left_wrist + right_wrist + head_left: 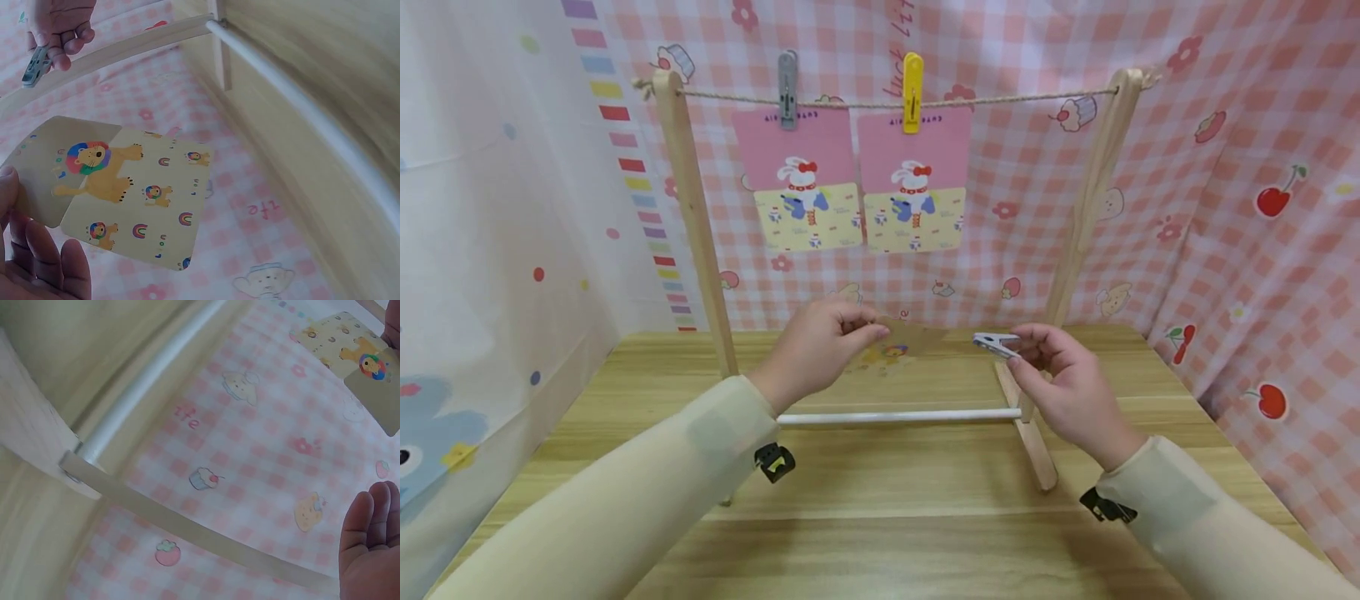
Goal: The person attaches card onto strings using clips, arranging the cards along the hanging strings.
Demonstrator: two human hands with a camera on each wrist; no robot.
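Note:
My left hand (817, 348) pinches a tan card (134, 190) at its edge between thumb and fingers. The card carries a lion with a rainbow mane, small lions and rainbows; seen from the head it is held nearly flat. To its right, my right hand (1071, 387) pinches a grey clothespin (995, 342) by its handle end, its tip pointing left toward the card with a gap between. In the right wrist view only part of the right hand (375, 544) shows, and the clothespin is out of frame.
A wooden rack has two posts (696, 225), a white bottom bar (898, 416) and a rope (1030, 98). Two pink-and-yellow rabbit cards (808, 221) hang there, under a grey clothespin (787, 90) and a yellow clothespin (912, 93). Patterned cloth (1015, 225) stands behind the wooden table (880, 542).

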